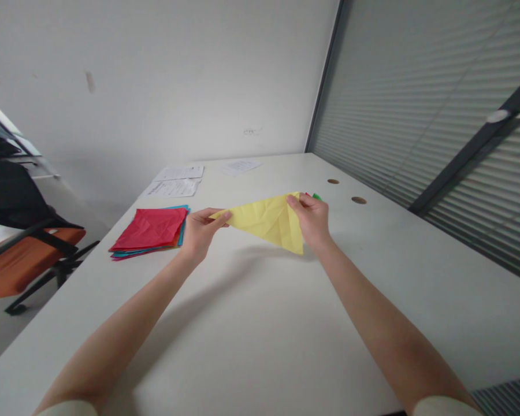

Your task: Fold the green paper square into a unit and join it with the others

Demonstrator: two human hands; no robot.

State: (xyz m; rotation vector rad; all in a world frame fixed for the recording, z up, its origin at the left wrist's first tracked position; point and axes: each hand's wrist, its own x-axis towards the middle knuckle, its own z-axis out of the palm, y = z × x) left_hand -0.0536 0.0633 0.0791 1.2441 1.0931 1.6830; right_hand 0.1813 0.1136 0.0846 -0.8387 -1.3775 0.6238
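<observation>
A creased yellow sheet [266,219], thin like cloth or soft paper, is stretched in the air above the white table. My left hand [201,231] pinches its narrow left tip between thumb and fingers. At the upper right corner my right hand [312,219] pinches it too, while the lower right corner hangs down in a point. To the left of my left hand lies a pile of similar sheets, with a red sheet [156,228] on top and blue and other colours showing at the edges. Behind my right hand, bits of a green item [316,197] and something red peek out, mostly hidden.
Printed papers [173,188] lie at the table's back left, and another paper [241,167] is near the wall. Two round holes [359,200] pierce the white table [260,346] on the right, beside the window blinds [416,115]. An orange and black chair [30,248] stands at the left.
</observation>
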